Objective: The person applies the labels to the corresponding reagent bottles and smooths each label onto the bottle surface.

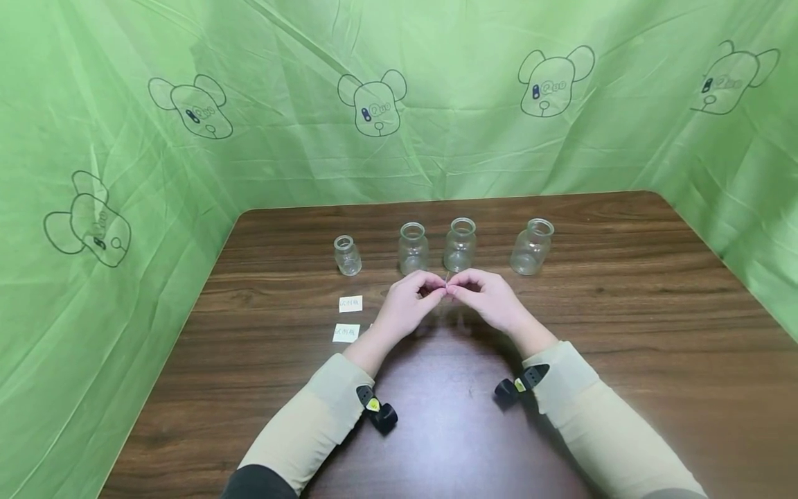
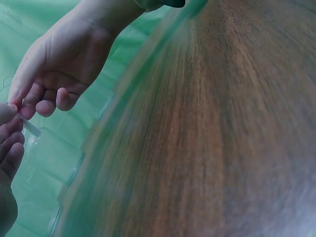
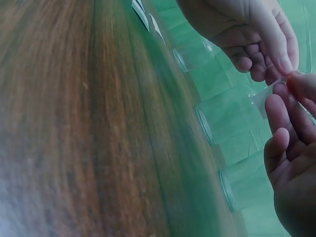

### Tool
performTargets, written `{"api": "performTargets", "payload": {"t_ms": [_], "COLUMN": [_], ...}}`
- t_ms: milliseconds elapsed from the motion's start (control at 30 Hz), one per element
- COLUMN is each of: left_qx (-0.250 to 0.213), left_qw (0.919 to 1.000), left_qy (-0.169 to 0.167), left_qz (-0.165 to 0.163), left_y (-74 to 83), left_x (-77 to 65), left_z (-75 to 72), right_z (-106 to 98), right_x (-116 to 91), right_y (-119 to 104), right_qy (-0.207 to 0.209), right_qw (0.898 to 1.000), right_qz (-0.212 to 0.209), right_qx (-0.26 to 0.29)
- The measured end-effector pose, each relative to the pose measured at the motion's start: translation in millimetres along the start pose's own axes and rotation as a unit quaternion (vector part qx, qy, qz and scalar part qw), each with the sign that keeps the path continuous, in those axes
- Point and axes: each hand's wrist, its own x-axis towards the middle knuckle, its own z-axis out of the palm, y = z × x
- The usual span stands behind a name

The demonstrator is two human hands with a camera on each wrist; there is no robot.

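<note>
Before the row of jars, my left hand (image 1: 408,301) and right hand (image 1: 486,299) meet fingertip to fingertip. Between them, thumbs and forefingers pinch a small white paper label (image 3: 260,101). It shows as a narrow pale strip (image 2: 30,127) in the left wrist view; from the head it is mostly hidden by the fingers. Just beyond my hands stand two open clear glass jars, the left one (image 1: 413,248) and the right one (image 1: 460,244). On the table to the left lie two white labels with handwriting, an upper one (image 1: 350,303) and a lower one (image 1: 346,333).
A smaller glass jar (image 1: 347,255) stands at the left of the row, and another jar (image 1: 532,247) at the right. A brown wood-grain table (image 1: 623,312) bears everything. Green cloth (image 1: 436,159) with line-drawn bear heads hangs around its back and sides.
</note>
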Motion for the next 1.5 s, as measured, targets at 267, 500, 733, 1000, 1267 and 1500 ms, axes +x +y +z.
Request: {"api": "performTargets", "payload": {"t_ms": [267,500,733,1000,1267,1500], "left_qx": [0.0,0.012,0.023,0.015,0.003,-0.036], "left_qw": [1.0,0.9998,0.9997,0.9997,0.9999,0.998], "left_qy": [-0.009,-0.013,-0.003,-0.005,-0.009,0.007], "left_qz": [-0.002,-0.007,0.009,0.019,-0.009,-0.052], "left_y": [1.1,1.7,2.1,3.5,6.1,4.4], "left_x": [-0.2,-1.2,-2.6,-3.1,-1.3,0.1], "left_z": [-0.6,-1.5,0.1,2.2,4.7,10.5], "right_z": [-1,0,5,8,9,9], "right_x": [-1,3,8,8,7,7], "right_y": [-2,15,37,35,36,37], "right_qy": [-0.005,-0.009,0.008,0.015,0.011,0.016], "right_qw": [1.0,1.0,1.0,0.999,0.999,0.999], "right_qz": [0.007,0.008,0.001,-0.021,-0.024,-0.023], "right_qx": [0.005,0.004,-0.012,-0.047,-0.044,-0.038]}}
